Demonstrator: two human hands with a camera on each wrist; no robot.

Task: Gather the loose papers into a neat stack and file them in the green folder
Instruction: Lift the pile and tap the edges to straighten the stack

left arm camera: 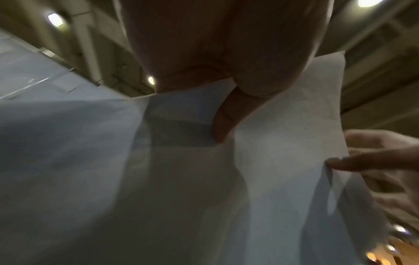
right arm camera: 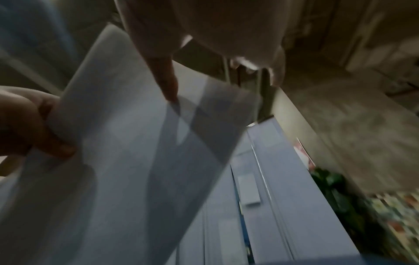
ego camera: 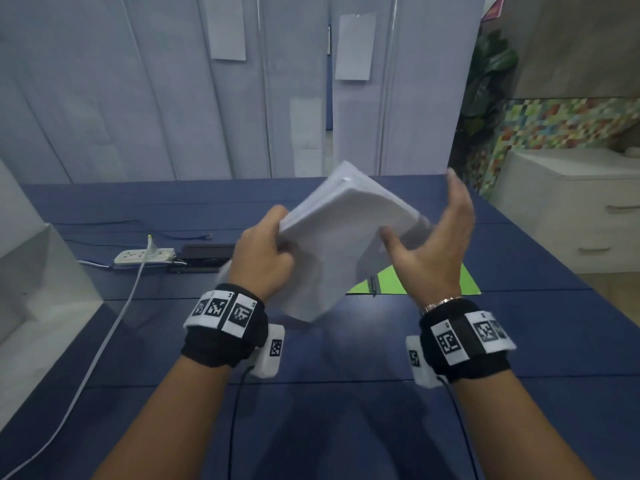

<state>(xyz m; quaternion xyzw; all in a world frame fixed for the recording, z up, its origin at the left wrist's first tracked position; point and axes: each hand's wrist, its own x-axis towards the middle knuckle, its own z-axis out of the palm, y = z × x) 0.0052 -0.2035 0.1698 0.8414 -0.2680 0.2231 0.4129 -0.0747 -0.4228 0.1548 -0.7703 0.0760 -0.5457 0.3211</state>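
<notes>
Head view: papers (ego camera: 343, 233), white, blurred, held tilted in the air above a blue table (ego camera: 519, 341). Left hand (ego camera: 266, 258): fingers curled, gripping the papers' left edge. Right hand (ego camera: 433, 244): fingers spread, thumb touching the papers' right side. Green folder (ego camera: 415, 282): flat on the table, partly hidden behind the papers. Power strip (ego camera: 143, 256): far left, white cable plugged in.

Dim, motion-blurred, wide-angle edge distortion
</notes>
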